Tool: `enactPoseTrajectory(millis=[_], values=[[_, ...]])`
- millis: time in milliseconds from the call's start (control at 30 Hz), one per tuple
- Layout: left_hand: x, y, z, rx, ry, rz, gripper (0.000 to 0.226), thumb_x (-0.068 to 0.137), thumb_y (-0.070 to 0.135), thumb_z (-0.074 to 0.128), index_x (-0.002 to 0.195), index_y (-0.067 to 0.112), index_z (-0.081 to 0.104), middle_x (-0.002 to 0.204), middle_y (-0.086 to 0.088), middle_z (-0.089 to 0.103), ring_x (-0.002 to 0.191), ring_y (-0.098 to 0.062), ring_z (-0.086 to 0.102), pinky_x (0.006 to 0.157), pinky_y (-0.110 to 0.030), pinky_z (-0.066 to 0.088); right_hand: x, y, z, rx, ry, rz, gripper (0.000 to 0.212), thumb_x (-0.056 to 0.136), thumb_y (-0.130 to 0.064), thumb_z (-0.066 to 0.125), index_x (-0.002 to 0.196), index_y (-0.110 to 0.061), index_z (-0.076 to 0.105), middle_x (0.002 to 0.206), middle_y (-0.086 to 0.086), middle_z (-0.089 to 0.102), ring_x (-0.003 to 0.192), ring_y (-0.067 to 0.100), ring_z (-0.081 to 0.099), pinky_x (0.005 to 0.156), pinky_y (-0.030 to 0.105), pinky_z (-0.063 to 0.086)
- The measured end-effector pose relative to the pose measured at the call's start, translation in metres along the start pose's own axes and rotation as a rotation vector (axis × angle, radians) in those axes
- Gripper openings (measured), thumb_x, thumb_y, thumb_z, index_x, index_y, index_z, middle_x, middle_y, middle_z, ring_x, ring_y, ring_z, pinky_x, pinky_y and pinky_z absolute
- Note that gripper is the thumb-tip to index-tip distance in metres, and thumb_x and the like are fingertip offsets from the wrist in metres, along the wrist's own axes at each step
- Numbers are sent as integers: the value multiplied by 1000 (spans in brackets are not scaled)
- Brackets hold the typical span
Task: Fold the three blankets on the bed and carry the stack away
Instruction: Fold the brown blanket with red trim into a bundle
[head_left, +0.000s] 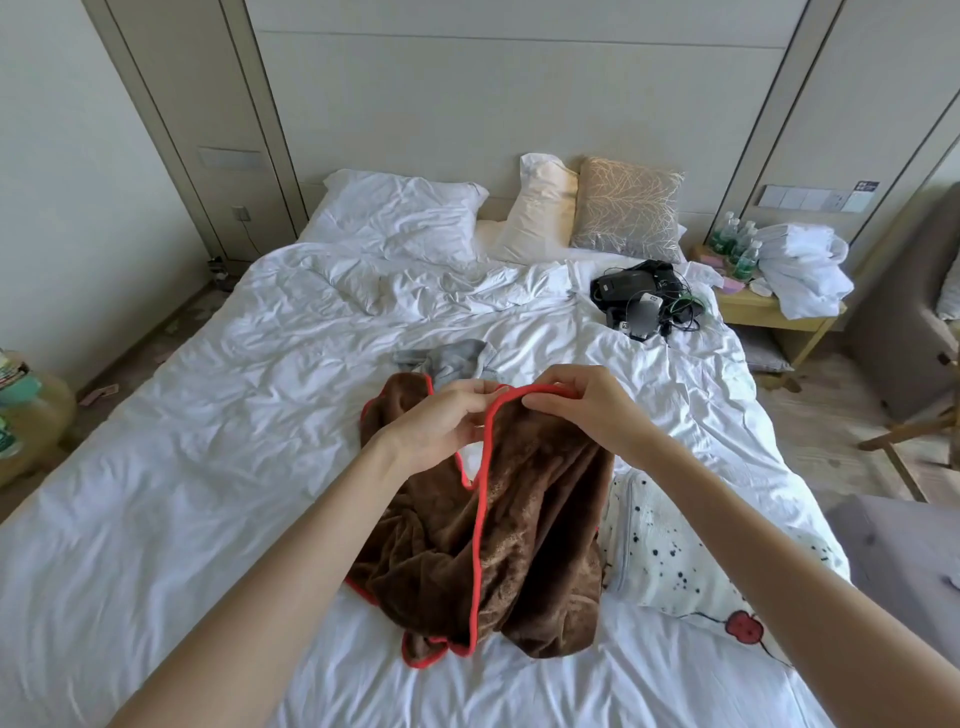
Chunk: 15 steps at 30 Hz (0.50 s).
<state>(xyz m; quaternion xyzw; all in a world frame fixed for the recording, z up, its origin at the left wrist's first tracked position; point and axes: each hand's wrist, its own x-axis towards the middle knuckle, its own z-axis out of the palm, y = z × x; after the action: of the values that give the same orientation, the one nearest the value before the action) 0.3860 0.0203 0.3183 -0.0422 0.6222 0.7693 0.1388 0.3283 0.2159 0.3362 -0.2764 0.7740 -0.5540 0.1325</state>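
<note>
Barely begun: left hand (441, 426) and right hand (582, 405) pinch the hem of the brown blanket (498, 545), crumpled near the foot edge of the bed (208, 467), grey blanket (457, 358) behind, spotted blanket (670, 561) by the right edge, nothing stacked.

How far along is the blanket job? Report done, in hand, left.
Done: nothing; no folded stack shows. In hand: left hand and right hand pinch the red edge of the brown blanket, its bulk bunched on the bed. Left: fold it, the crumpled grey blanket behind and the spotted blanket at its right, then carry all away.
</note>
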Motion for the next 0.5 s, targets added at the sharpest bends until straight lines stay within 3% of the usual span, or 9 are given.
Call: enactPoseTrajectory(millis=[100, 167, 233, 333, 433, 500], values=[[-4, 7, -1, 35, 27, 44, 20, 98, 18, 53, 82, 15, 62, 73, 5, 62, 68, -8, 58, 62, -18, 49, 4, -1, 3, 21, 51, 13, 10, 82, -20, 75, 83, -11, 70, 71, 9, 72, 62, 8, 61, 63, 20, 46], [-8, 12, -1, 19, 54, 70, 24, 100, 27, 52, 83, 14, 63, 75, 3, 61, 70, -10, 57, 64, -21, 47, 5, -2, 4, 49, 73, 6, 13, 83, -18, 75, 83, -8, 67, 75, 14, 72, 64, 10, 61, 64, 20, 47], [-11, 13, 1, -9, 56, 97, 24, 95, 32, 62, 98, 8, 60, 86, -5, 62, 81, -18, 57, 75, -28, 46, 7, -3, 6, 70, 107, -19, 12, 84, -16, 74, 80, -8, 66, 72, 7, 68, 65, 7, 61, 63, 14, 46], [-14, 16, 3, 20, 113, 170, 27, 85, 14, 74, 106, 10, 56, 97, -12, 68, 92, -24, 65, 85, -34, 49, 11, -2, 7, 163, 49, 37, 9, 85, -15, 72, 79, -13, 65, 72, -7, 67, 69, 6, 63, 64, 14, 47], [-17, 27, 4, 143, 218, 260, 28, 82, -1, 73, 97, 12, 54, 96, -15, 70, 88, -20, 70, 79, -26, 53, 15, 2, 4, 188, -128, 137, 19, 83, -15, 73, 72, -24, 60, 70, -9, 62, 66, 6, 61, 60, 17, 44], [-19, 36, 2, 232, 239, 294, 29, 81, -3, 74, 95, 13, 53, 92, -18, 68, 86, -20, 69, 79, -27, 53, 16, 2, 2, 222, -240, 165, 18, 81, -15, 75, 77, -26, 60, 78, -5, 69, 73, 10, 66, 61, 18, 48]])
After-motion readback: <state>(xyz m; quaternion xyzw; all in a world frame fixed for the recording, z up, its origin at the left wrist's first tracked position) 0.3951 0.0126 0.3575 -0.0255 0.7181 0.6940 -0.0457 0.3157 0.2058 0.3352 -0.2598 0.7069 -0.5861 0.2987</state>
